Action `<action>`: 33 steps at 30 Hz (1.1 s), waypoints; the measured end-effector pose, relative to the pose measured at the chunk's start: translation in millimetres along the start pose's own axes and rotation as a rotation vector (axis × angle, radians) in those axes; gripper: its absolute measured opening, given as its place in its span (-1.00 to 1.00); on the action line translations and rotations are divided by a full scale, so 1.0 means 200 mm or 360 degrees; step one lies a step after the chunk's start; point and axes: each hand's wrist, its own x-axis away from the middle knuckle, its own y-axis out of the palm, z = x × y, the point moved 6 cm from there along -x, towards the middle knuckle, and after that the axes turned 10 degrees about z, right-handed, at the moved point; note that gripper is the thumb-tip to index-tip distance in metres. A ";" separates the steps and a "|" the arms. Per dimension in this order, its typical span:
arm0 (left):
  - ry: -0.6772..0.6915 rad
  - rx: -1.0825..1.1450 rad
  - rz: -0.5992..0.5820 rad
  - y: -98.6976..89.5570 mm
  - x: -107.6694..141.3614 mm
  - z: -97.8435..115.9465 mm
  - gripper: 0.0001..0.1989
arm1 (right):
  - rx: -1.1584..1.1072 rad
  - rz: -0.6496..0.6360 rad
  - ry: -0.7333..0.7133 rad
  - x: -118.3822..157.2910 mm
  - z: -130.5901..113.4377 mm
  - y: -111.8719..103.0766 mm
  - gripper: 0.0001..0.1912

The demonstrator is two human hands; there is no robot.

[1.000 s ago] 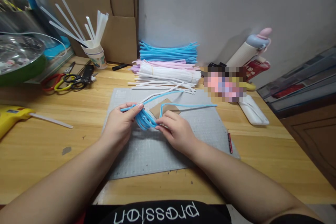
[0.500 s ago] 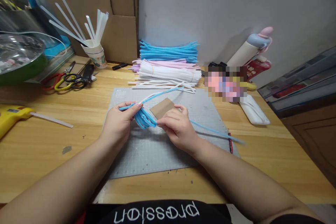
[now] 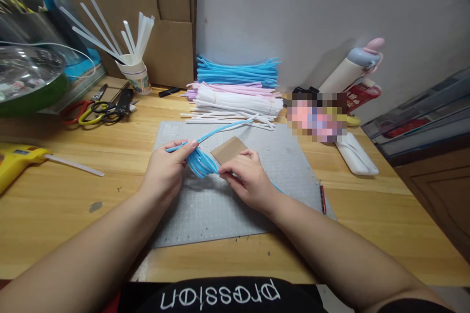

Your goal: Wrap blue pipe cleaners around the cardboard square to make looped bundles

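A coil of blue pipe cleaner (image 3: 201, 162) is pinched between the thumb and fingers of my left hand (image 3: 165, 171), above the grey cutting mat (image 3: 213, 217). From that grip a long blue end slants up and right toward the white stems. My right hand (image 3: 247, 181) has its thumb and forefinger closed on the coil's right side; its other fingers are curled. A short blue stretch shows beyond the right wrist, the rest hidden by the forearm. Behind the right hand lies a brown cardboard piece (image 3: 228, 149) on the mat.
Bundles of blue (image 3: 238, 72) and white pipe cleaners (image 3: 238, 100) lie behind the mat. At left are scissors (image 3: 86, 113), a yellow glue gun (image 3: 22, 159) and a cup of glue sticks (image 3: 135, 76). A white case (image 3: 356, 154) and red pen (image 3: 322, 199) sit right.
The blue end that stretched right past my right wrist has swung down, mostly behind the forearm. Both hands keep nearly the same place on the coil.
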 end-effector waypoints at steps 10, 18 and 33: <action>-0.0016 -0.0028 -0.0048 0.01 0.00 -0.01 -0.58 | 0.0028 -0.0135 -0.0070 -0.01 0.00 0.01 -0.89; -0.0032 -0.0042 -0.0147 0.02 0.02 -0.03 -0.63 | 0.0305 -0.0123 -0.0433 -0.01 -0.02 0.02 -0.75; 0.0191 -0.0141 -0.0040 0.00 0.05 0.04 -0.67 | -0.0101 -0.0088 0.0816 0.07 0.01 0.03 -0.68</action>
